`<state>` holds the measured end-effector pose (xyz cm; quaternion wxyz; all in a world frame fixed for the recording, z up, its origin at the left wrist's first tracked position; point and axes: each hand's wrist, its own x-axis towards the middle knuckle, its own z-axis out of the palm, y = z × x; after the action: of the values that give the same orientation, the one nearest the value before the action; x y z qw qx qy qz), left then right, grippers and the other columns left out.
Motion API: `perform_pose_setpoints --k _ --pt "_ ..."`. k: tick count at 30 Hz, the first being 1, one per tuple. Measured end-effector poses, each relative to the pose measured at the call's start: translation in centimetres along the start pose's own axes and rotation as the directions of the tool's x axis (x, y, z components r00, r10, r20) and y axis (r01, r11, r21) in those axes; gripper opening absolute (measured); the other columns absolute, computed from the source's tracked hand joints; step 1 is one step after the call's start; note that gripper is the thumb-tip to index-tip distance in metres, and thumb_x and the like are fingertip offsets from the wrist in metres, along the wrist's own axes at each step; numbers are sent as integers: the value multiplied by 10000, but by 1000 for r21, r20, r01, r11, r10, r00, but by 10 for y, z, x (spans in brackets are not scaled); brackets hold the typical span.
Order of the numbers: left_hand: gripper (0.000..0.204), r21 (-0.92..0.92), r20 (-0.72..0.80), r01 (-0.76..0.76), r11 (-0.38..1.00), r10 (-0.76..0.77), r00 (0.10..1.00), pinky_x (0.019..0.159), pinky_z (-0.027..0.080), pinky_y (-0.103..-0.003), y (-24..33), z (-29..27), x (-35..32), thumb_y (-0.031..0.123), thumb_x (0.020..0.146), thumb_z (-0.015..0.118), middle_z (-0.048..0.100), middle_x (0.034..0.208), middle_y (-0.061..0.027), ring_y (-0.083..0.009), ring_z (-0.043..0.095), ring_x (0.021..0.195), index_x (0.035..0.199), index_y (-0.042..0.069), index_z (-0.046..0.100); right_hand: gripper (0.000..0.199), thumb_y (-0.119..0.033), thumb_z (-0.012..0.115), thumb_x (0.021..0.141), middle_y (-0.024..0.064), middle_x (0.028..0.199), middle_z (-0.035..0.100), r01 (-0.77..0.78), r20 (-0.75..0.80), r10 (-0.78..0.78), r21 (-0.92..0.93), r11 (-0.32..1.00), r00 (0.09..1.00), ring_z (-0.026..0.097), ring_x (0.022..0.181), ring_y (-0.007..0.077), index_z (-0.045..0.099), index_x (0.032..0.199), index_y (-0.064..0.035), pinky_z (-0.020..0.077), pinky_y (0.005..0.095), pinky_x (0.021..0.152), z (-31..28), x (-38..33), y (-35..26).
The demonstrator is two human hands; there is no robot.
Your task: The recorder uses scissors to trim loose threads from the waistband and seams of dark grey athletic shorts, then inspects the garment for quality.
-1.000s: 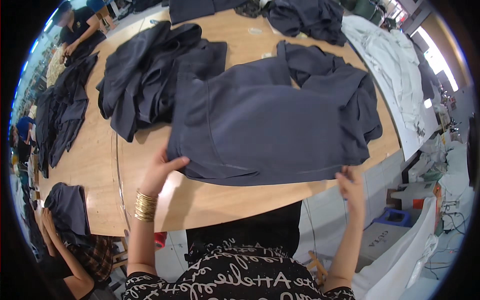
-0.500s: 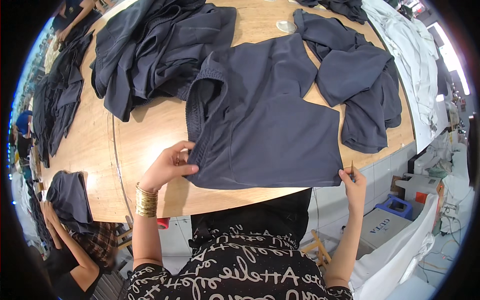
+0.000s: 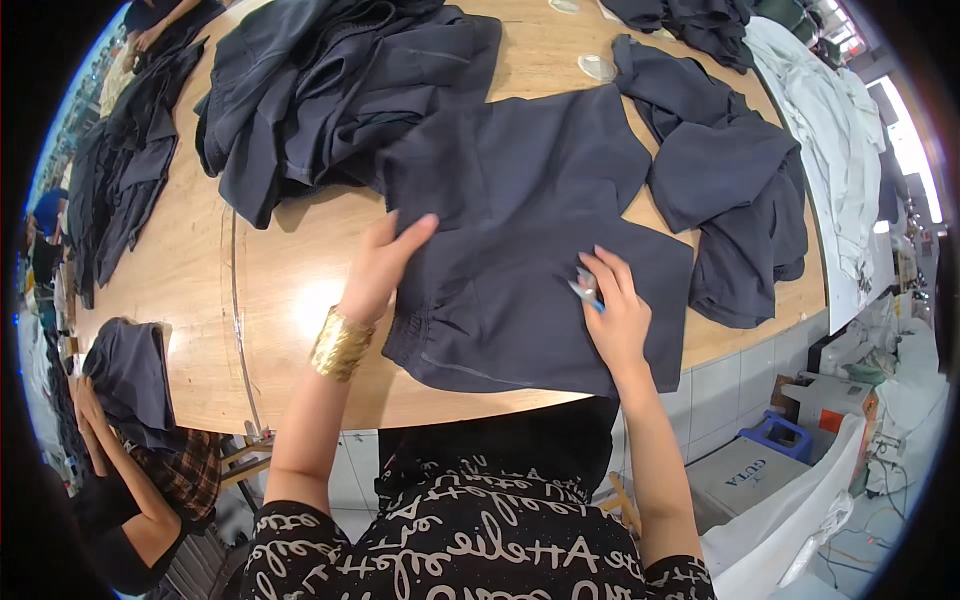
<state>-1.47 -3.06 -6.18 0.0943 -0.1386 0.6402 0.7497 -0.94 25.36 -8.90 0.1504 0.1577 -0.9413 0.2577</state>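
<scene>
The left hand point(image 3: 385, 262) lies flat, fingers spread, on dark navy shorts point(image 3: 520, 250) on the wooden table point(image 3: 280, 290). The right hand point(image 3: 615, 315) rests on the fabric, fingers pinching small blue-handled thread snips point(image 3: 583, 289).

Dark navy garment point(image 3: 540, 250) on tan wooden bench point(image 3: 200, 300); gold bangle point(image 3: 340, 345); white cloth point(image 3: 830, 130) upper right; black top point(image 3: 480, 545), white lettering.

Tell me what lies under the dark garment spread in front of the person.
The dark garment lies flat on the wooden table, with the left hand and the right hand, holding a small blue-handled tool, pressing on it. Whatever the cloth covers is hidden.
</scene>
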Motion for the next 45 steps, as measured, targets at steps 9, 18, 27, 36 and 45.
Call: perform_pose_setpoints --k 9,18,27,36,45 --pt "470 -438 -25 81 895 -102 994 1010 366 -332 -37 -40 -61 296 979 396 427 1358 -85 -177 435 1219 1346 6 346 370 59 634 647 34 1095 621 113 76 -122 109 987 990 642 690 181 646 983 -96 504 255 576 -10 -34 -9" --pt "487 -447 -18 116 887 -139 990 1003 366 -333 -39 -44 -66 306 975 407 438 1344 -90 -181 447 1201 1355 10 336 378 121 575 671 79 1095 615 76 153 -89 87 993 984 654 760 169 633 999 -57 521 246 601 -13 -40 -19" --pt "415 -233 -98 16 972 -40 994 996 355 -290 -27 -56 -69 230 969 422 484 1300 -77 -159 461 1185 1304 -14 411 160 -31 583 830 71 889 657 -206 78 191 400 893 979 620 764 132 637 981 -31 466 237 660 -40 25 -32" --pt "303 420 -486 -267 868 463 741 680 393 -213 -28 -46 -57 195 931 508 530 1003 -29 -83 467 819 1186 32 496 183 -155 657 770 96 781 643 -346 236 299 191 919 925 619 715 202 647 895 -22 467 285 635 -9 101 46" --pt "199 505 40 -480 717 535 844 677 456 -244 0 18 -53 -11 810 592 574 966 -79 -142 567 794 1001 42 607 234 41 619 630 32 765 597 326 258 -450 409 853 855 606 638 166 608 844 -51 482 260 555 -37 15 -93"
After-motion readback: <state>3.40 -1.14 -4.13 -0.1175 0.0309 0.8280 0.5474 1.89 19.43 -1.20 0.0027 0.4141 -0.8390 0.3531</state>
